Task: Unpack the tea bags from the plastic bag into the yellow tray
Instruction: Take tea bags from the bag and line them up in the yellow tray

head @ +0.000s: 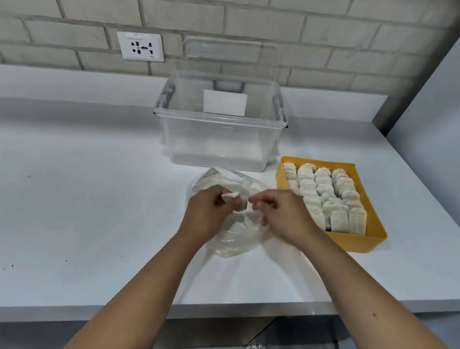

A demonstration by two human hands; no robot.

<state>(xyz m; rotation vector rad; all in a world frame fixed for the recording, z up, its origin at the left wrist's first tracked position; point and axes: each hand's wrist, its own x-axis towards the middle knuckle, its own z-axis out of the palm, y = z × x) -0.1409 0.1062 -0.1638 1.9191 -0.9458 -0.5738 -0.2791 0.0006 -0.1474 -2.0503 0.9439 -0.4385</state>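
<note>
Left hand (211, 209) and right hand (286, 217) each pinch the crumpled clear plastic bag (233, 236) on the white counter (70, 195), just left of the yellow plastic tray (361, 243) packed with pale tea bags (324, 193) in 4 rows.

Clear bin (220, 131), wall socket (141, 46)

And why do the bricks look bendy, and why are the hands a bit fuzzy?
Head view: the wide lens curves the brick wall and the counter near the borders; head view: the left hand and right hand on the plastic bag look smeared, probably from motion; head view: the tea bags in the yellow tray look sharper, with soft light and faint shadows.
</note>
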